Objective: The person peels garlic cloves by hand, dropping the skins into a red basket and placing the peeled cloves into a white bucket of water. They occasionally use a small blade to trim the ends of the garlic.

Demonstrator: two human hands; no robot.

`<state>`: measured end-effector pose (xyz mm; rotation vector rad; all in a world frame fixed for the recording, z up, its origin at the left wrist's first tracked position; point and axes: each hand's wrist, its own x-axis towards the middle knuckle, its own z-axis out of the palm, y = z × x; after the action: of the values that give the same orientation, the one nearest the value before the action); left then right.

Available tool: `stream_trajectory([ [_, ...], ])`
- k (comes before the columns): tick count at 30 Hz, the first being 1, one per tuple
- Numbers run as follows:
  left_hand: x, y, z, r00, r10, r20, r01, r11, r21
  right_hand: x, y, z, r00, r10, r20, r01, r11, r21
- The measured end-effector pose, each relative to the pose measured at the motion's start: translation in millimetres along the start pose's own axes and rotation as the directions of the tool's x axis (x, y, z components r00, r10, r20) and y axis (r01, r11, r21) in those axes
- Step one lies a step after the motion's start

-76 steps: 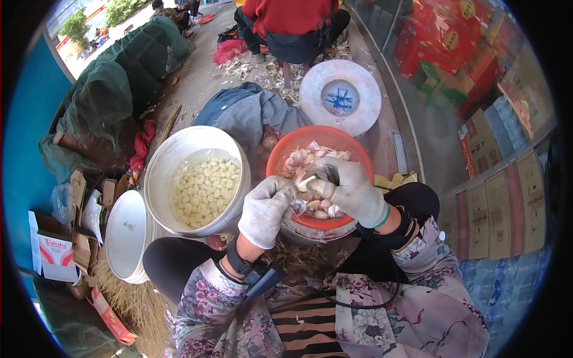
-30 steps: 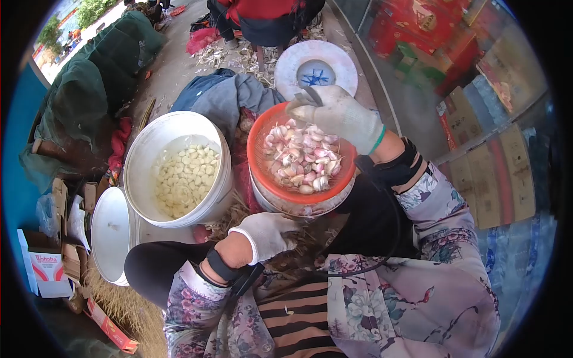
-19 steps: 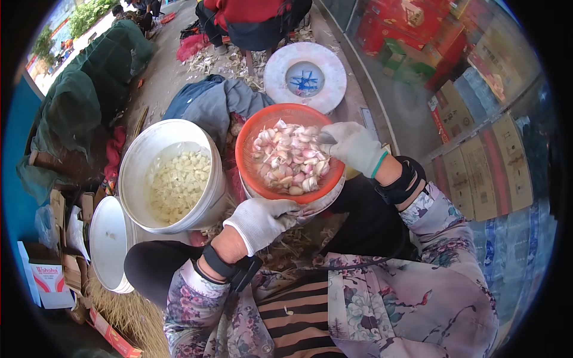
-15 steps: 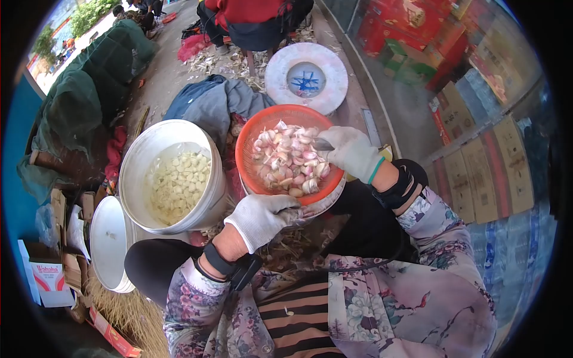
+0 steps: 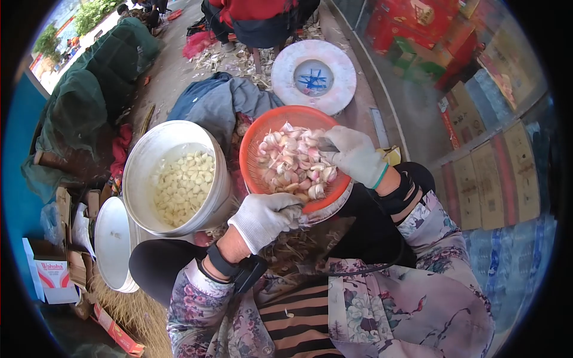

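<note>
An orange plastic colander (image 5: 249, 128) full of unpeeled pinkish garlic cloves (image 5: 291, 156) stands before me, over a pale container mostly hidden beneath it. My left hand (image 5: 268, 219), in a white glove with darkened fingertips, is closed at the colander's near rim. Whatever it may pinch is hidden. Gloved too, my right hand (image 5: 357, 156) reaches over the right rim, its fingers pressed together against the cloves. I cannot make out what they hold. Left of the colander, a white bucket (image 5: 134, 182) contains peeled garlic cloves (image 5: 186, 182) in liquid.
A second white bucket (image 5: 110, 244) lies at the left beside a straw broom (image 5: 140, 313). Blue-grey cloth (image 5: 230, 98) and a round white stool (image 5: 283, 74) are ahead. Garlic skins litter the ground near a seated person in red (image 5: 256, 18). Cartons (image 5: 495, 179) stand behind glass at right.
The view has shifted slightly, so most things appear a little farther right. My right fingers remain at the cloves, and my left hand stays closed by the near rim.
</note>
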<state>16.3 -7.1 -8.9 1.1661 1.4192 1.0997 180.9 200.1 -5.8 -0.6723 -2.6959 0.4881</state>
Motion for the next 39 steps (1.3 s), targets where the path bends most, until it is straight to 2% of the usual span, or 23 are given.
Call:
stream_trajectory([
  [2,3,7,0,0.992,-0.107,-0.061,0.098,0.985,-0.139,3,-8,-7,1.0,0.024,0.016,-0.027,0.979,0.204],
  [4,6,20,-1,0.977,-0.141,-0.161,0.095,0.96,-0.265,5,-18,-11,1.0,0.016,0.025,-0.025,0.905,0.425],
  [5,9,25,-3,0.964,-0.163,-0.21,0.088,0.941,-0.326,7,-19,-9,0.997,-0.08,-0.009,0.077,0.925,0.373],
  [6,14,20,-7,0.964,-0.153,-0.218,0.092,0.959,-0.267,8,-23,-9,0.988,-0.149,-0.025,0.148,0.921,0.359],
  [8,16,19,-8,0.965,-0.129,-0.228,0.052,0.947,-0.316,8,-34,-9,0.957,-0.283,-0.058,0.286,0.9,0.328],
  [9,16,20,-8,0.966,-0.126,-0.228,0.046,0.944,-0.327,8,-37,-6,0.95,-0.307,-0.056,0.309,0.896,0.32],
  [12,16,22,-6,0.961,-0.11,-0.254,0.009,0.929,-0.37,6,-48,-5,0.992,-0.087,0.091,0.018,0.816,0.578],
  [13,16,22,-5,0.954,-0.104,-0.283,-0.015,0.92,-0.392,8,-53,-4,0.985,0.006,0.171,-0.127,0.697,0.706],
  [15,18,18,-3,0.93,-0.076,-0.359,-0.081,0.911,-0.404,8,-58,-1,0.969,0.004,0.248,-0.217,0.497,0.84],
  [17,18,15,-3,0.927,-0.105,-0.359,-0.042,0.925,-0.378,8,-64,2,0.945,-0.023,0.325,-0.307,0.268,0.913],
  [20,18,14,2,0.907,-0.081,-0.414,-0.039,0.961,-0.273,6,-70,7,0.94,0.037,0.338,-0.34,0.056,0.939],
  [21,18,13,3,0.896,-0.058,-0.44,-0.046,0.974,-0.223,6,-68,9,0.938,0.024,0.347,-0.348,0.083,0.934],
  [23,15,15,2,0.893,-0.06,-0.445,-0.055,0.969,-0.24,8,-59,10,0.931,0.003,0.365,-0.362,0.138,0.922],
  [26,12,17,-1,0.898,-0.027,-0.44,-0.082,0.97,-0.227,11,-61,8,0.946,0.06,0.319,-0.325,0.142,0.935],
  [29,10,16,-1,0.898,-0.013,-0.44,-0.08,0.978,-0.193,12,-47,16,0.963,0.008,0.269,-0.25,0.4,0.882],
  [32,10,17,-2,0.906,-0.018,-0.423,-0.053,0.986,-0.156,10,-60,2,0.942,0.079,0.325,-0.326,0.436,0.839],
  [35,11,14,-3,0.908,-0.025,-0.418,-0.033,0.991,-0.13,11,-53,10,0.966,0.044,0.256,-0.235,0.567,0.789],
  [39,12,16,3,0.874,0.082,-0.479,-0.088,0.996,0.01,10,-62,7,0.956,0.071,0.286,-0.284,0.485,0.827],
])
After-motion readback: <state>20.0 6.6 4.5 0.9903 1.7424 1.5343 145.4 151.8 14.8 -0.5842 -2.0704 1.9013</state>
